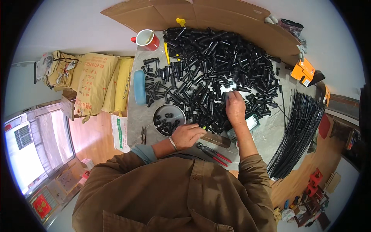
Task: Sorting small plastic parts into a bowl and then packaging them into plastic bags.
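Note:
Closed fingers of my left hand [188, 136] are just right of a round metal tin [157, 109]. A small bright green tip [204, 127] shows at the fingertips; the rest of what they hold is hidden. Small black round parts [166, 124] lie in the tin. Farther right, my right hand [235, 107] is at the near right part of a large heap of black tubular parts [216, 58], its fingers pinched together. Whatever is between them is too small or covered to make out. A wooden block [217, 139] lies between my two hands, close to the table's front.
Red-handled pliers [214, 154] and small snips [143, 135] lie near the front edge. A blue case [139, 87] and a red mug [148, 40] stand at the left. Thin black rods [299, 131] are bundled at the right, and cardboard [220, 15] walls the back.

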Motion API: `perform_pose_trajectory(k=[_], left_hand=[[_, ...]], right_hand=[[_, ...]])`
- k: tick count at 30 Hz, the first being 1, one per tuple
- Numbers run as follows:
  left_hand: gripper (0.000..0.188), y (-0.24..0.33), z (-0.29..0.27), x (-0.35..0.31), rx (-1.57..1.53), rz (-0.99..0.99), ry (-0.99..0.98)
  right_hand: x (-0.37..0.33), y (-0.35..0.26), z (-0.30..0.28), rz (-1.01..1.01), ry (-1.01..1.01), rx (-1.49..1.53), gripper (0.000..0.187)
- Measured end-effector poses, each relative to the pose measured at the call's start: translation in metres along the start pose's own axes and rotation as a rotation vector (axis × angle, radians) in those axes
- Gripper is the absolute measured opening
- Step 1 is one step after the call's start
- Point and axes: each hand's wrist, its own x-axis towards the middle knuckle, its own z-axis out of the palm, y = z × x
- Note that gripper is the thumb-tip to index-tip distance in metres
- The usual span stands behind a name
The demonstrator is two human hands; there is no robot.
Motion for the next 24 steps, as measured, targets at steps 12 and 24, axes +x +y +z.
perform_pose_trajectory(k=[12,24], left_hand=[[0.015,0.003,0.004,-0.001,-0.007,-0.004,-0.003],[0.015,-0.005,0.003,-0.021,0.04,-0.064,-0.011]], right_hand=[[0.049,0.029,-0.014,0.227,0.063,-0.084,0.016],[0.036,-0.071,-0.008,0.191,-0.472,0.479,0.027]])
